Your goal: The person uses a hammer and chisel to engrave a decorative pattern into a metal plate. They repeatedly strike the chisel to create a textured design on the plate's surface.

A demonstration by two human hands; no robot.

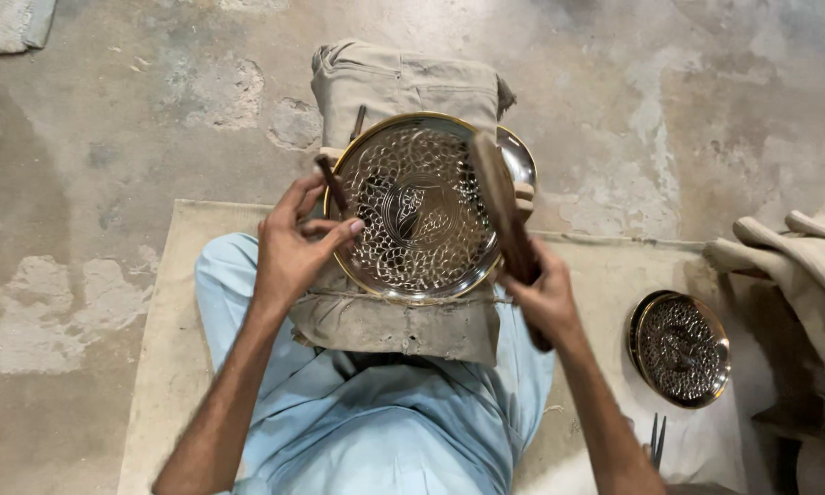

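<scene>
A round engraved metal plate (420, 209) with a brass rim rests on a cloth-wrapped cushion (394, 84) in front of my lap. My left hand (291, 246) pinches a thin dark chisel (331, 182) at the plate's left edge, its tip by the rim. My right hand (540, 293) grips a wooden mallet (498, 203) whose head is raised over the plate's right side. A second plate's rim (522, 156) peeks out behind the first.
Another engraved plate (681, 348) lies on the mat (179, 321) at my right. Folded cloth or sacking (802, 266) sits at the far right. A pair of thin metal tools (657, 438) lies near the bottom right. A worn concrete floor surrounds the mat.
</scene>
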